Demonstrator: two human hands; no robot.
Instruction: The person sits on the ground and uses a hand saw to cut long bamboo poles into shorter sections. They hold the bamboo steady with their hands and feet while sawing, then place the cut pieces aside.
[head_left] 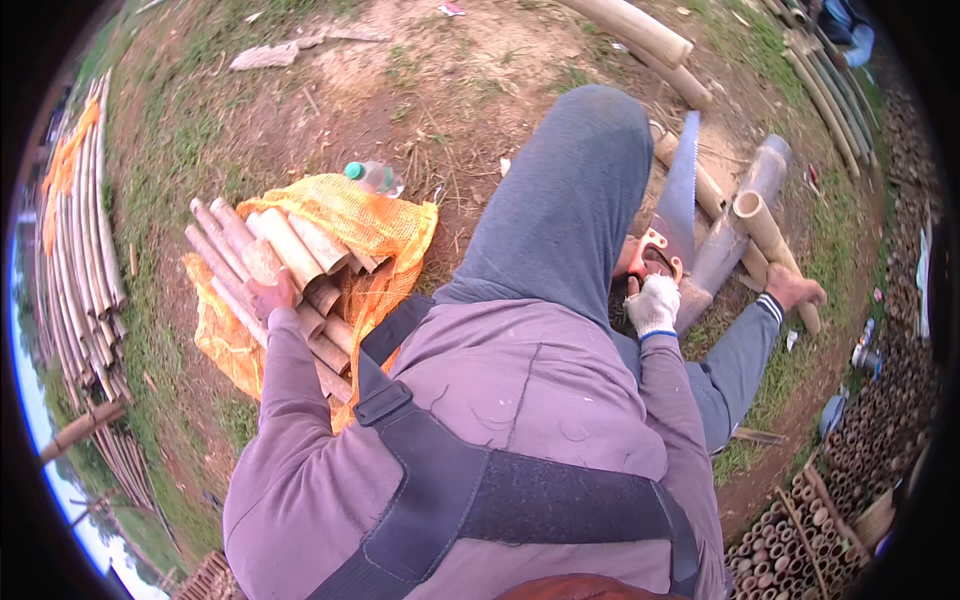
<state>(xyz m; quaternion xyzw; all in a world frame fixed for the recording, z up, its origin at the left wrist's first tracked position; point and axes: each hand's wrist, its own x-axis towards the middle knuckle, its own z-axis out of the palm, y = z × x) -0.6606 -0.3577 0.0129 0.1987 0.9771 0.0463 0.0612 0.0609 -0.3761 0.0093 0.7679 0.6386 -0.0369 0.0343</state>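
Observation:
My left hand is bare and closes round a short cut piece of bamboo at the left, on top of a pile of similar bamboo pieces. The pile lies on an orange mesh sack. My right hand, in a white glove, grips the orange-red handle of a handsaw, whose blade points up and away from me. Just right of the blade, a thick grey pipe-like length slants across the ground. A bamboo pole with an open end lies across it, near my bare foot.
A clear plastic bottle with a green cap lies behind the sack. Long bamboo poles are stacked at far left. More thick poles lie at the back. Many cut bamboo pieces are heaped along the right.

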